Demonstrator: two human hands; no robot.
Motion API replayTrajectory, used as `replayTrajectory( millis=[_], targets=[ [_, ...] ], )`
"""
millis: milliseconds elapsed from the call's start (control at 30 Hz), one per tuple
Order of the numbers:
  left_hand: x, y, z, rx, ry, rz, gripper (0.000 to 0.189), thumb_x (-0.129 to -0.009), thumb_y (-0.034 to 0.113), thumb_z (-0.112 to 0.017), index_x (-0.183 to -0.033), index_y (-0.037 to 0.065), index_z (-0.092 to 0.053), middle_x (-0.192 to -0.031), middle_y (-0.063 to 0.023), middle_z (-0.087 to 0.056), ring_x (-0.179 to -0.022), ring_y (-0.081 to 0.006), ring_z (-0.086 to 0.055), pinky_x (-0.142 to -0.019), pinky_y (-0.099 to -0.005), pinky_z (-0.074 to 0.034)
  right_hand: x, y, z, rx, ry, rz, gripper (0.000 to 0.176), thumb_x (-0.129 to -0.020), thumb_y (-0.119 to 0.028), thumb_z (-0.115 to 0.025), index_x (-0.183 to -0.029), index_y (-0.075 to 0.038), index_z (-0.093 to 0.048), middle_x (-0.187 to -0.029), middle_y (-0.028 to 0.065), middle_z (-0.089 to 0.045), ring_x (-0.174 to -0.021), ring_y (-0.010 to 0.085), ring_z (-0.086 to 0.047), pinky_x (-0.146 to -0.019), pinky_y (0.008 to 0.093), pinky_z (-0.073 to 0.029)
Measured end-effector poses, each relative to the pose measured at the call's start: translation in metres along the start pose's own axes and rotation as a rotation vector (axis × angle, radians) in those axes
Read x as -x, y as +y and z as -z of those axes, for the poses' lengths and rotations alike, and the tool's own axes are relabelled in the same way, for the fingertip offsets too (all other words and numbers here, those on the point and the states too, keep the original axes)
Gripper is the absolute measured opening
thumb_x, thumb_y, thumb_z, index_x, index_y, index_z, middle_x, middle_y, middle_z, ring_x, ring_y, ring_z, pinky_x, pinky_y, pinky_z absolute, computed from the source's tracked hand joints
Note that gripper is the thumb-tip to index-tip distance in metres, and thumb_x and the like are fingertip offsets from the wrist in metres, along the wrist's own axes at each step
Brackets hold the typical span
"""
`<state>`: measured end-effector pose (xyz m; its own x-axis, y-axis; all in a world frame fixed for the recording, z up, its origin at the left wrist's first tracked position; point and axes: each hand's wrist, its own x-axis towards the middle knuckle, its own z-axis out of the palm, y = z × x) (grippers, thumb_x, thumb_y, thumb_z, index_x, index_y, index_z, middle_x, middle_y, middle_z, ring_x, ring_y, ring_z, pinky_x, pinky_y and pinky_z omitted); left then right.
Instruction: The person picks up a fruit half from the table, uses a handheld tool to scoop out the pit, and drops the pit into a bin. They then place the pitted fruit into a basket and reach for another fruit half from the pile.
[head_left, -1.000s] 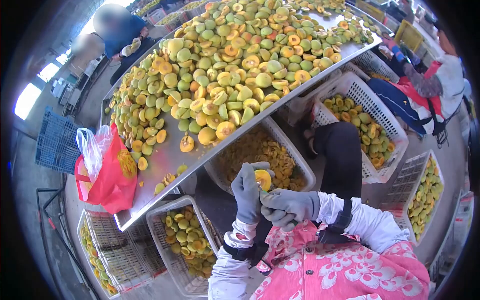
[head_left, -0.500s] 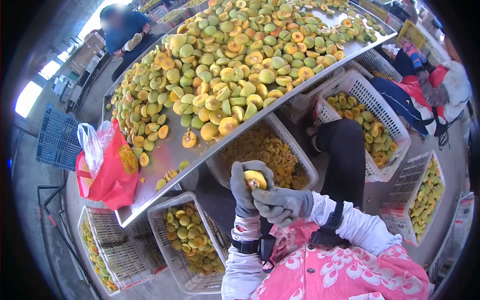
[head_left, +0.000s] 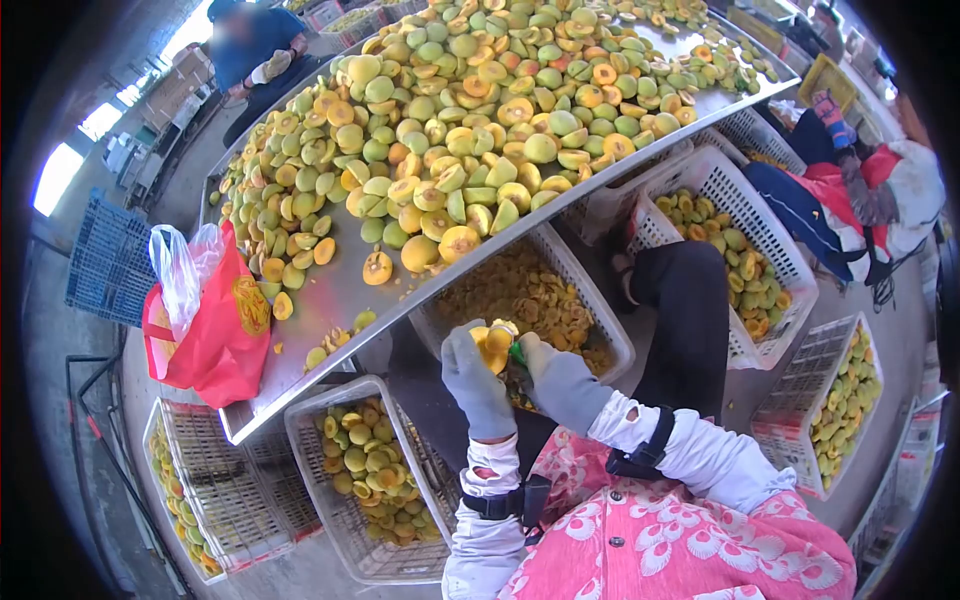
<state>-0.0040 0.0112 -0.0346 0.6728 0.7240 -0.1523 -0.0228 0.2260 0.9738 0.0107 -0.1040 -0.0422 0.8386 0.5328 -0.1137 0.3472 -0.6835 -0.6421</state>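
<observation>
My left hand (head_left: 476,388), in a grey glove, is closed around a yellow stone fruit half (head_left: 491,346) with its cut side showing. My right hand (head_left: 566,386), also gloved, grips a small tool with a green handle (head_left: 517,351) against the fruit's edge. Its working end is hidden, so its kind cannot be made out. Both hands are above my lap, near a crate (head_left: 588,287) of yellow fruit scraps. Beyond them, a heap of halved green-yellow fruit (head_left: 450,130) covers much of a metal table (head_left: 322,290).
A red bag (head_left: 222,335) stands on the table's near left corner. Crates of fruit halves are at my left (head_left: 297,440) and right (head_left: 790,235). One person (head_left: 250,55) sits across the table, another (head_left: 870,195) at the right. Blue crates (head_left: 105,260) stand far left.
Both hands have shifted slightly up and apart. The fruit has turned so more of its cut face shows, and the green handle has come into sight in my right hand.
</observation>
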Motion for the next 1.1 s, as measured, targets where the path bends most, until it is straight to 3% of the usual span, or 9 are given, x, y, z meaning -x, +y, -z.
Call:
replayTrajectory(
  millis=[233,400,467,533,600,667,900,967,1100],
  targets=[
    [0.023,0.012,0.053,-0.350,0.285,-0.211,0.019,-0.095,0.016,-0.055,-0.100,-0.001,-0.064,-0.090,-0.0113,-0.065,-0.085,-0.0216,-0.061,-0.079,-0.0344,-0.050,-0.045,0.073,-0.040,0.194,-0.018,-0.272,0.019,-0.096,-0.022,-0.048,-0.099,-0.004,-0.052,-0.082,0.0220,-0.068,-0.076,0.0397,-0.069,-0.064,0.0503,-0.053],
    [-0.012,0.033,0.183,-1.463,0.574,-0.443,0.019,-0.093,0.012,-0.059,-0.105,-0.002,-0.065,-0.101,-0.0157,-0.065,-0.092,-0.0268,-0.062,-0.084,-0.0372,-0.049,-0.039,0.067,-0.012,0.139,-0.156,-0.218,0.029,-0.092,-0.031,-0.058,-0.097,-0.003,-0.055,-0.081,0.0250,-0.066,-0.078,0.0402,-0.067,-0.069,0.0495,-0.050],
    [-0.043,0.047,0.163,-1.130,0.463,-0.723,0.027,-0.091,0.012,-0.062,-0.114,-0.001,-0.063,-0.111,-0.0176,-0.064,-0.100,-0.0289,-0.061,-0.090,-0.0386,-0.047,-0.036,0.063,-0.007,0.007,-0.123,-0.149,0.030,-0.092,-0.033,-0.059,-0.097,-0.003,-0.055,-0.081,0.0244,-0.066,-0.079,0.0403,-0.066,-0.069,0.0486,-0.050],
    [-0.084,0.057,0.113,-0.817,0.232,-0.535,0.045,-0.088,0.013,-0.063,-0.129,-0.003,-0.055,-0.119,-0.0231,-0.061,-0.104,-0.0366,-0.060,-0.094,-0.0419,-0.047,-0.039,0.064,-0.003,-0.125,-0.072,-0.062,0.031,-0.092,-0.034,-0.061,-0.097,-0.004,-0.056,-0.081,0.0239,-0.065,-0.079,0.0403,-0.066,-0.068,0.0477,-0.049],
    [-0.171,0.023,0.106,-1.266,0.203,-0.894,0.056,-0.088,0.023,-0.064,-0.136,-0.002,-0.048,-0.117,-0.0261,-0.062,-0.105,-0.0409,-0.061,-0.093,-0.0425,-0.048,-0.034,0.069,0.000,-0.306,-0.068,-0.097,0.033,-0.093,-0.036,-0.060,-0.098,-0.003,-0.055,-0.079,0.0196,-0.066,-0.074,0.0359,-0.066,-0.067,0.0439,-0.049],
    [-0.248,-0.006,0.094,-1.338,0.042,-0.545,0.059,-0.086,0.032,-0.067,-0.132,-0.001,-0.050,-0.116,-0.0270,-0.062,-0.106,-0.0423,-0.060,-0.090,-0.0448,-0.049,-0.029,0.077,0.002,-0.384,-0.049,-0.258,0.032,-0.093,-0.035,-0.060,-0.097,-0.004,-0.055,-0.075,0.0155,-0.063,-0.067,0.0294,-0.063,-0.063,0.0402,-0.049],
    [-0.201,0.022,0.034,-1.152,-0.106,-0.546,0.053,-0.078,0.031,-0.077,-0.118,0.001,-0.057,-0.111,-0.0215,-0.064,-0.100,-0.0350,-0.064,-0.086,-0.0409,-0.051,-0.024,0.072,0.019,-0.954,0.048,-0.493,0.028,-0.095,-0.037,-0.060,-0.095,-0.009,-0.054,-0.065,-0.0026,-0.049,-0.049,0.0069,-0.044,-0.043,0.0246,-0.036],
    [-0.155,0.035,0.031,-0.787,-0.473,-0.309,0.059,-0.074,0.025,-0.081,-0.124,0.004,-0.057,-0.112,-0.0166,-0.064,-0.099,-0.0286,-0.065,-0.088,-0.0354,-0.051,-0.031,0.038,0.036,-1.020,-0.008,-0.472,0.031,-0.095,-0.039,-0.060,-0.096,-0.009,-0.054,-0.066,-0.0030,-0.050,-0.049,0.0068,-0.045,-0.043,0.0240,-0.036],
    [-0.041,0.056,0.004,-0.735,-0.907,-0.543,0.066,-0.080,0.016,-0.078,-0.138,0.002,-0.047,-0.118,-0.0132,-0.062,-0.100,-0.0201,-0.063,-0.085,-0.0318,-0.052,-0.035,0.016,0.043,-1.554,-0.425,-0.397,0.032,-0.096,-0.042,-0.059,-0.100,-0.011,-0.055,-0.069,-0.0040,-0.051,-0.050,0.0059,-0.045,-0.043,0.0221,-0.037]
  ],
)
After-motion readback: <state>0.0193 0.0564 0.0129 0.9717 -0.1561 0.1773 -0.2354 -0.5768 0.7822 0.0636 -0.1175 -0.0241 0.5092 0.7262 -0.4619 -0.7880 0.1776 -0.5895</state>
